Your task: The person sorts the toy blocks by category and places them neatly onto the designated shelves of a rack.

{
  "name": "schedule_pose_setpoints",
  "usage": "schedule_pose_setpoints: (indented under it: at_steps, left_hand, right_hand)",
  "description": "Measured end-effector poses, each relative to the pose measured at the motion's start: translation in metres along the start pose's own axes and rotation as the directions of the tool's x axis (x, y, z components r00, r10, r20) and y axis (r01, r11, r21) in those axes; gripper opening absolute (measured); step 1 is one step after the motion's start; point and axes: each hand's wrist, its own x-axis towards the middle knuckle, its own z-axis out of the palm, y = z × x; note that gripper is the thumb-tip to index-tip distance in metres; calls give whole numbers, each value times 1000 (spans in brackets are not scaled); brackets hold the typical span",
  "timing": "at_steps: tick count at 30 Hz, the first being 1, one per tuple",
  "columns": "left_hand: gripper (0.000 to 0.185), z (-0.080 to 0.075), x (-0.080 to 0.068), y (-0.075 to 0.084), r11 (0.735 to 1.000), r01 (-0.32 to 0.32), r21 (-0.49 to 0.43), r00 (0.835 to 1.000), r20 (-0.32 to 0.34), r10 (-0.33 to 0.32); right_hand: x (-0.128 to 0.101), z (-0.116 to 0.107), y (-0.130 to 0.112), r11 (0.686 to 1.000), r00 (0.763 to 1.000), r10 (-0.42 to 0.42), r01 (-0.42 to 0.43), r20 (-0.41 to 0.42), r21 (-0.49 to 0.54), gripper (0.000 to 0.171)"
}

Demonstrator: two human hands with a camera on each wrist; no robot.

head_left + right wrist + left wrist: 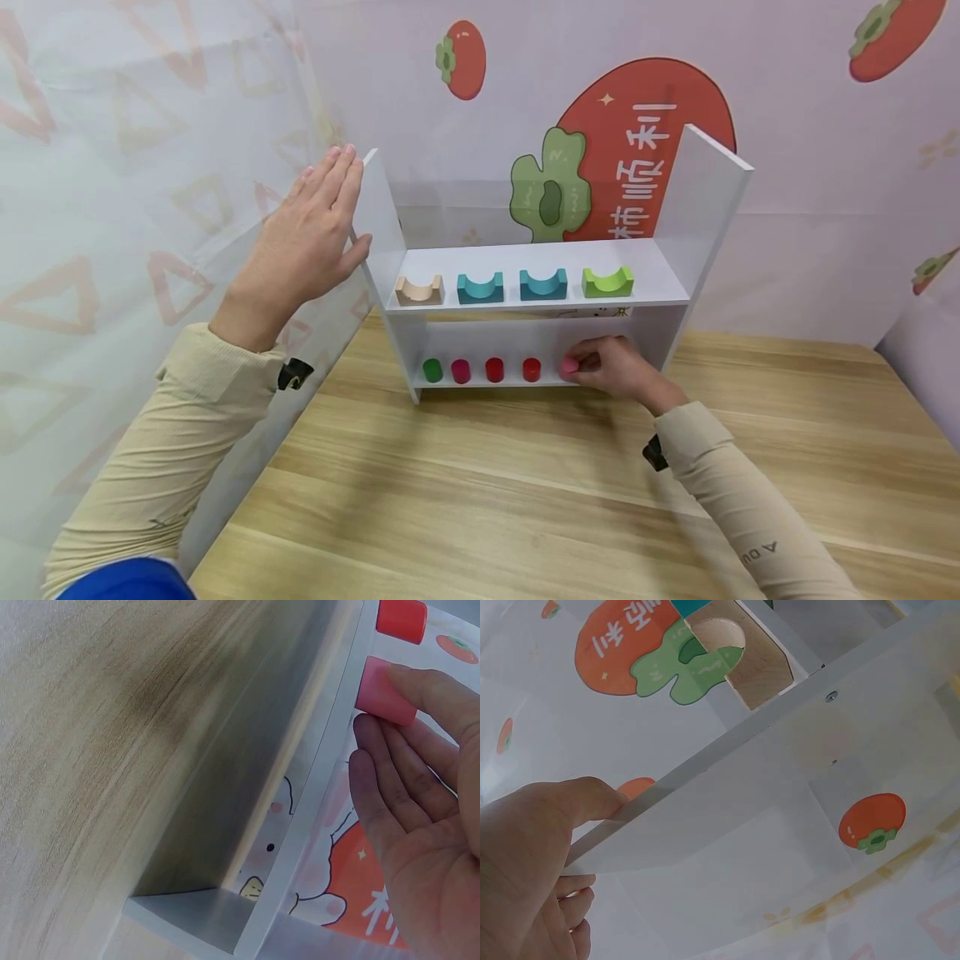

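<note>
Shelf rack (525, 271): white, two levels, standing on the wooden surface (525, 500) in front of a wall cloth printed with persimmons; its two side panels rise above the upper level.
Left hand (307, 237): pressed flat against the outside of the rack's left side panel, fingers straight and pointing up, thumb hooked over the panel's front edge; a released grip, clasping nothing. The left wrist view shows the thumb (577, 799) lying on that edge.
Right hand (618, 371): reaching into the lower level at its right end, fingertips pinching the pink cylinder; the right wrist view shows the thumb and fingers closed on its end.
Upper level: four blocks with a half-round notch on top, in a row from left to right: beige block (418, 290), two teal blocks (480, 287), green block (607, 282), each apart from the next.
Lower level: green cylinder (432, 370), magenta cylinder (461, 372), two red cylinders (494, 370), all upright and evenly spaced.
Pink cylinder (570, 365): rightmost in the lower row, on the shelf board just beside the nearest red one, held by the right hand.
</note>
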Motion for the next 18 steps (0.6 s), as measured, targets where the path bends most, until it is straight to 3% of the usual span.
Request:
schedule_pose_setpoints:
  at_steps: [10,14,18]
  left_hand:
    - [89,3,-5,4,1000,-6,22,999,-39,7]
    - [96,5,-17,9,1000,13,19,997,-75,-12]
    - [95,10,-34,12,999,19,-29,987,-157,-23]
  right_hand:
    - [-7,-9,-5,1000,1000,24,-23,-5,19,33]
    - [-13,-15,-12,1000,1000,19,-19,-23,-22,34]
    - [-19,-19,-18,996,999,1,-5,-38,-94,32]
